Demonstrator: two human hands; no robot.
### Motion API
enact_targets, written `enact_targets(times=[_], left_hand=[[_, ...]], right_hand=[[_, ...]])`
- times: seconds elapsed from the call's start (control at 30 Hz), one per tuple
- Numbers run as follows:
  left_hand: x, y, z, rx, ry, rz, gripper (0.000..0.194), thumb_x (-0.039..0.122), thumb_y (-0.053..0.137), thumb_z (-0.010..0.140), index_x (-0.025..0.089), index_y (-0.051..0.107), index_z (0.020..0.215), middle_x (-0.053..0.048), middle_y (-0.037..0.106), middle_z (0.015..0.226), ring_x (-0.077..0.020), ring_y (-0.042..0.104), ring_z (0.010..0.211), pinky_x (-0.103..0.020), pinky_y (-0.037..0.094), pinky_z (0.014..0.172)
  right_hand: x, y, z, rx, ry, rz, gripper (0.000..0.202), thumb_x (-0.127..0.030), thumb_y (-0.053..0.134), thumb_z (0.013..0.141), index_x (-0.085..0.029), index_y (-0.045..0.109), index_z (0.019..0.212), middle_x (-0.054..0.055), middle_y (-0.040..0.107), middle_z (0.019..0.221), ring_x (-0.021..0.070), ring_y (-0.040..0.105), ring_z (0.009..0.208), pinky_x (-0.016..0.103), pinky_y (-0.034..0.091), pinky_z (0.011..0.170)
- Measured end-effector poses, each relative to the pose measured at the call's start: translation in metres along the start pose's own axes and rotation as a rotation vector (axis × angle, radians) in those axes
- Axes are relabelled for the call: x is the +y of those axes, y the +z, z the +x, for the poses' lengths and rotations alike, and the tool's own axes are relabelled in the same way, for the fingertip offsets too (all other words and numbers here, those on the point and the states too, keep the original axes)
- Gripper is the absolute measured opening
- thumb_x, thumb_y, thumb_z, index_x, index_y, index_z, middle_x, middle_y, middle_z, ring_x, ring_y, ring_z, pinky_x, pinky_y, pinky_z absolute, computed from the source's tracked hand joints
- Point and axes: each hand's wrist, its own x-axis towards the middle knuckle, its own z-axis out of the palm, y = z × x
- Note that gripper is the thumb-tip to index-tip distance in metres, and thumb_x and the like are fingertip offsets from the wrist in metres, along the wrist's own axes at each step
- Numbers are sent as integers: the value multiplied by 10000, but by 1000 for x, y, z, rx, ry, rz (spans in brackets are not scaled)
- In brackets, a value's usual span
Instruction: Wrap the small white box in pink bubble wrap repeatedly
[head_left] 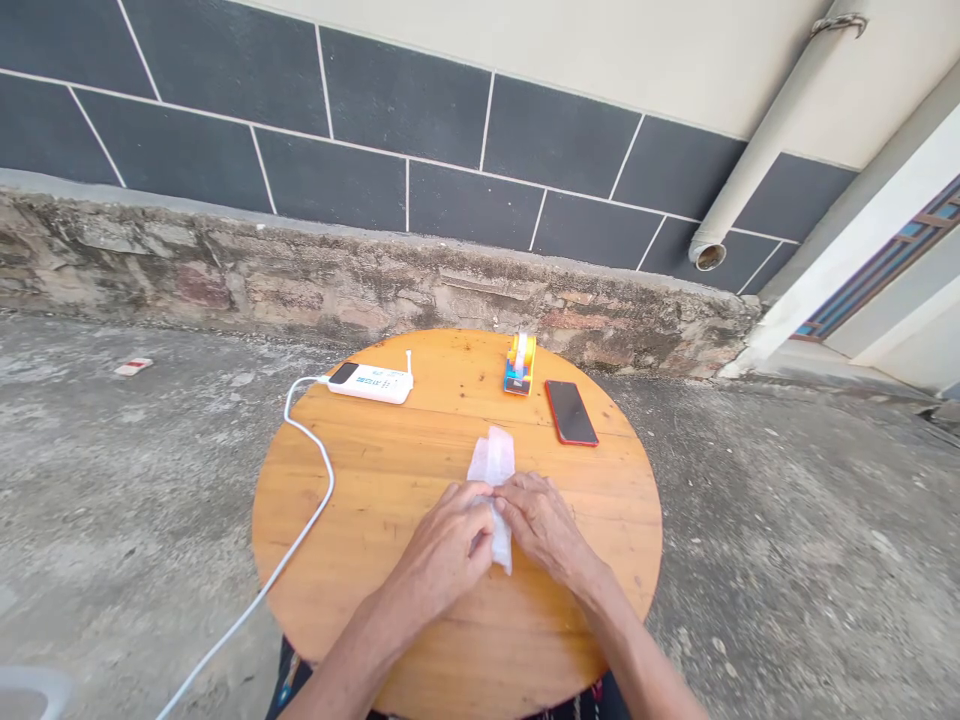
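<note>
A pale, translucent strip of wrapping (495, 457), perhaps thin foam or plastic, lies lengthwise on the round wooden table (360, 490). Its far end spreads out past my fingers, and its near end shows below them. From the left, my left hand (455, 532) is closed on the middle of the strip, thumb and curled fingers pressed together. My right hand (541, 522) meets it from the other side, fingertips pinching the same spot. The fingertips of both hands nearly touch. Whether anything is inside the wrapping cannot be made out.
Toward the table's back stands a tape dispenser (519, 364) with a yellow core. A red-edged phone (571, 412) lies to its right. At the back left is a white power strip (370, 382), its white cable (327, 470) running off the left edge. A stone-based wall (315, 285) rises behind.
</note>
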Motion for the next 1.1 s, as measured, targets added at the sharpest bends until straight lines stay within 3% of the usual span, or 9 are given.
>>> enact_targets(times=[0.2,0.37,0.5,0.67,0.83,0.97,1.1], left_hand=[[2,-3,2,-12,-4,16,185,45,456,741,193,528,656,-26,621,1014,-185,533,939,-305,430,822],[4,-7,4,-37,9,32,188,35,433,733,197,490,655,-1,600,826,-168,510,818,-284,403,743],[3,-8,6,-50,12,34,190,35,427,731,196,479,645,2,569,763,-163,502,784,-278,390,714],[2,-8,8,-55,24,-21,181,63,436,762,193,467,640,2,586,790,-157,520,798,-279,392,740],[1,-9,7,-69,-12,-74,147,72,465,730,196,484,655,6,606,839,-161,527,848,-277,399,746],[1,-11,8,-85,-11,-86,155,62,453,720,197,506,666,1,613,840,-167,529,849,-285,404,752],[2,-11,9,-75,-35,-90,154,60,454,723,198,494,666,6,608,810,-163,527,832,-279,400,740]], right_hand=[[2,-1,2,-19,-22,87,259,-200,421,954,-212,663,862,12,652,835,164,566,831,300,377,781],[1,1,0,82,71,101,128,-231,503,904,-218,631,905,-2,675,838,168,581,814,304,375,771],[-3,1,-8,113,51,16,187,-213,468,915,-219,635,832,4,682,839,175,571,811,311,353,743],[-16,-6,-21,116,24,19,198,-209,470,917,-231,617,1047,32,676,1035,194,572,940,337,360,822],[-29,-11,-34,82,-11,5,351,-291,562,859,-208,537,1199,86,616,1192,250,541,1054,396,363,890],[-30,-5,-41,51,-25,-84,514,-314,659,762,-200,503,1238,108,576,1256,290,516,1106,458,341,951],[-27,4,-40,77,-17,-136,495,-226,663,752,-203,504,1221,103,579,1253,283,525,1081,448,353,940]])
